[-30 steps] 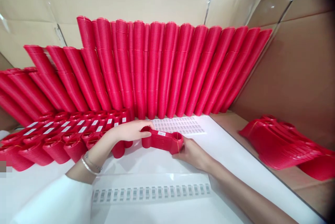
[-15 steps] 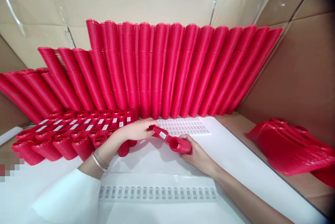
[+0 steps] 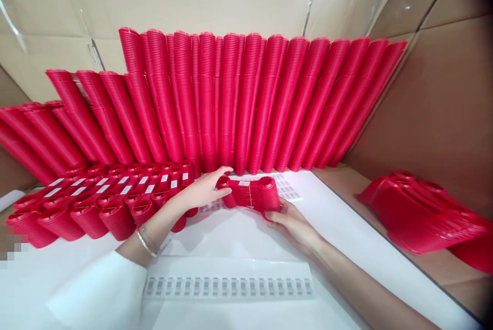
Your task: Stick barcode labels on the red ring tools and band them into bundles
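Note:
A bundle of stacked red plastic pieces (image 3: 252, 194), round at both ends and narrower in the middle, is held up above the white table. A thin band runs round its waist, and a small white label lies on top. My right hand (image 3: 288, 219) grips the lower part of its right end, thumb in front. At the left end, my left hand (image 3: 210, 186) has its thumb against the near side and a finger reaching over behind; its other fingers are partly hidden. Just left of that hand, similar labelled red bundles (image 3: 115, 212) stand in rows.
Tall red stacks (image 3: 227, 109) form a wall across the back. A strip of printed labels (image 3: 231, 287) lies in front of me, and another label sheet (image 3: 287, 188) lies behind the bundle. More red pieces (image 3: 423, 212) rest on cardboard at right. Cardboard walls (image 3: 435, 98) surround the table.
The bundle has turned from a slant, with its right end pointing at me, to nearly upright with its ridged side facing me. Both hands turned with it. The view shifted slightly.

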The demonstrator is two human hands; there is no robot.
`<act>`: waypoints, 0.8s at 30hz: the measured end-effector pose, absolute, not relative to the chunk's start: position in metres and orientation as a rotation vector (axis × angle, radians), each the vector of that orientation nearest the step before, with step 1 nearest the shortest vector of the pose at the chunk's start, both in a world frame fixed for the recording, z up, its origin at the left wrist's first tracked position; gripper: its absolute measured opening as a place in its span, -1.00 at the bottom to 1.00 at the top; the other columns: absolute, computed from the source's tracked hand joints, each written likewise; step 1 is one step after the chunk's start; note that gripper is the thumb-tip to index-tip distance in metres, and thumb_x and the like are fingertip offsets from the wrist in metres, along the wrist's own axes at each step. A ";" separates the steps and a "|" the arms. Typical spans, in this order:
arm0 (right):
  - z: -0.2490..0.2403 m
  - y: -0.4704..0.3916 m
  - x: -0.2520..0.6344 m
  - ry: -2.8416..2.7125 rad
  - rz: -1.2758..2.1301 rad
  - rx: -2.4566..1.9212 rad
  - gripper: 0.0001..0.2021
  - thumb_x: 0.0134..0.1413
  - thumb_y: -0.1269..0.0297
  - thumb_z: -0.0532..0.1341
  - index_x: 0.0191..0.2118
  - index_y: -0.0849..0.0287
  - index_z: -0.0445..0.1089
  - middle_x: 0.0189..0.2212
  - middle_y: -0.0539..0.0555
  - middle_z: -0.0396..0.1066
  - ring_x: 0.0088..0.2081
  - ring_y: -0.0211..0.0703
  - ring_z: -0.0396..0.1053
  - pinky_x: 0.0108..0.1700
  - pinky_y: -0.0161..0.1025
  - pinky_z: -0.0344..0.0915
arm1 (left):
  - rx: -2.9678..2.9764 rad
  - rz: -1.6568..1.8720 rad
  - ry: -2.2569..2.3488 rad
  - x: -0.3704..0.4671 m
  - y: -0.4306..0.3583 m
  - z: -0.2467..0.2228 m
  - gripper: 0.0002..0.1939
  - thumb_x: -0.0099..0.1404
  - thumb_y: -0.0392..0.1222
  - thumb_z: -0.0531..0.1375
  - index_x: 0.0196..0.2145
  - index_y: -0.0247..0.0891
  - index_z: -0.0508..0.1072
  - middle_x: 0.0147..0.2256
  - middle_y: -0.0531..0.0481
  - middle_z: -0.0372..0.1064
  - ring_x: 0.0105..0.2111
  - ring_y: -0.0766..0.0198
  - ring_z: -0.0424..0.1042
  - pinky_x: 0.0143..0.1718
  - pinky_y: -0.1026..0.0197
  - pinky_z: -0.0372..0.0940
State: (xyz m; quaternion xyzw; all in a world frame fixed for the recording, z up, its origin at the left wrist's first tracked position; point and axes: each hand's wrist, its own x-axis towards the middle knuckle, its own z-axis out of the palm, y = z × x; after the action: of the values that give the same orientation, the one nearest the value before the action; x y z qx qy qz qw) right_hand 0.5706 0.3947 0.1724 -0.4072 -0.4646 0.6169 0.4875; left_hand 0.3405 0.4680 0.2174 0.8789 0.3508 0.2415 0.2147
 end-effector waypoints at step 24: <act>0.169 0.403 0.579 -1.032 1.372 -0.664 -0.71 -0.17 0.31 0.34 -0.22 0.17 0.43 -0.20 0.06 0.44 -0.07 -0.12 0.34 0.16 -0.13 0.08 | 1.695 1.197 0.840 0.373 0.468 0.185 -0.31 0.32 -0.02 0.11 0.22 -0.13 -0.23 0.06 -0.16 0.16 0.00 0.06 0.23 -0.01 -0.02 0.18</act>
State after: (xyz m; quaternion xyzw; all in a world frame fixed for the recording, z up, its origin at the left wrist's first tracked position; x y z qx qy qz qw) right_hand 0.5788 0.4025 0.1688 -0.2872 -0.4463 0.5931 0.6055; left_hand 0.3734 0.4675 0.1848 0.6814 0.3377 0.4810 0.4362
